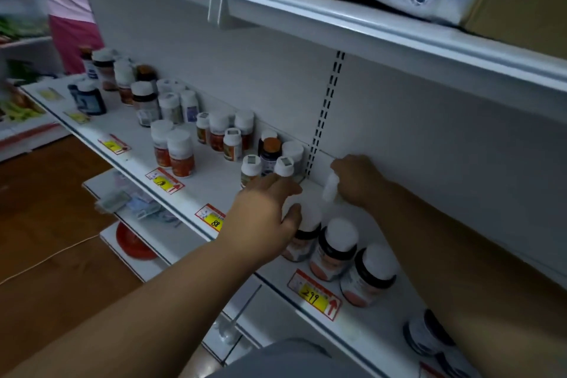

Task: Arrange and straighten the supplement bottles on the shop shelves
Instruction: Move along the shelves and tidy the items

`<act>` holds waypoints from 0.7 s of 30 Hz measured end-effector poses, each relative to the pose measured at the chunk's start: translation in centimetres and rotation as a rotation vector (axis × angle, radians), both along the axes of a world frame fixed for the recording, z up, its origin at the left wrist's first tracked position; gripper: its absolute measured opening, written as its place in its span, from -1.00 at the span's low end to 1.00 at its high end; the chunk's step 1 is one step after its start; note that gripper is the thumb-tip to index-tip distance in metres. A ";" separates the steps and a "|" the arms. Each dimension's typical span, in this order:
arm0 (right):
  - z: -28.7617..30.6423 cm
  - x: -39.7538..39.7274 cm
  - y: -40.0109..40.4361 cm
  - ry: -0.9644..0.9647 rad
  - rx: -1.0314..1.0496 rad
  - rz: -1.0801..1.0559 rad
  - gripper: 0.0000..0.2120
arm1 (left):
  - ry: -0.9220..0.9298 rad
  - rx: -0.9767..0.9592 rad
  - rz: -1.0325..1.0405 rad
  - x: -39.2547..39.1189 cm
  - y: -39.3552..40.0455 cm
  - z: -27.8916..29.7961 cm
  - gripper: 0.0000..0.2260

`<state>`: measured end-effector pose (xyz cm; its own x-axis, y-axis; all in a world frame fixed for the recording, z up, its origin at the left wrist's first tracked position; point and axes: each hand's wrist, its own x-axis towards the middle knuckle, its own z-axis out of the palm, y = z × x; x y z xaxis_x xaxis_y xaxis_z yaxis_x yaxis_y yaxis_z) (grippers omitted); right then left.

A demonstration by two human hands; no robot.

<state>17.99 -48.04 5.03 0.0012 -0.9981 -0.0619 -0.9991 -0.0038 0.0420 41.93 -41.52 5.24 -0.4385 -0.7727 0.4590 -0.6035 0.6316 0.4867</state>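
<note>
My left hand (pixel 264 215) grips the white cap of a dark supplement bottle (pixel 303 239), the leftmost of a row of three on the white shelf (pixel 208 190). Two like bottles (pixel 336 247) (pixel 369 273) stand to its right. My right hand (pixel 357 179) reaches to the back wall and holds a small white bottle (pixel 329 190), which is blurred and tilted. Just behind my left hand stands a cluster of small white-capped bottles (pixel 270 155). Several more bottles (pixel 173 147) stand in loose groups along the shelf to the left.
Yellow and red price tags (pixel 314 294) line the shelf's front edge. A dark bottle (pixel 425 336) stands near my right forearm. Above, a shelf (pixel 337 18) carries cardboard boxes and a white bag. A lower shelf (pixel 135 209) holds packets. A person in pink (pixel 70 9) stands far left.
</note>
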 end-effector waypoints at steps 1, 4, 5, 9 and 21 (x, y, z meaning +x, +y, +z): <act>0.0 -0.1 -0.2 0.032 -0.007 0.005 -0.72 | 0.019 -0.015 -0.018 0.1 -0.8 -0.2 -0.76; -0.6 -0.5 -0.4 0.087 0.002 -0.014 -0.69 | 0.065 -0.038 -0.111 0.0 -2.5 -0.7 -0.77; -0.9 -0.7 -0.2 0.089 -0.003 -0.036 -0.69 | 0.064 -0.037 -0.152 0.0 -3.1 -0.8 -0.77; -0.6 -0.8 0.8 -0.059 -0.094 -0.198 -0.71 | 0.029 0.037 -0.293 0.7 -5.8 -0.8 -0.74; 5.0 11.3 4.5 -1.446 -0.730 -0.922 -0.48 | 0.290 0.120 -0.393 3.5 -7.8 -0.1 -0.56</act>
<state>29.33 -43.53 10.07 -0.8334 -0.5396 -0.1200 0.0672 0.1164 -0.9909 45.39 -49.36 5.15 -0.5740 -0.6296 0.5235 -0.1605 0.7134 0.6821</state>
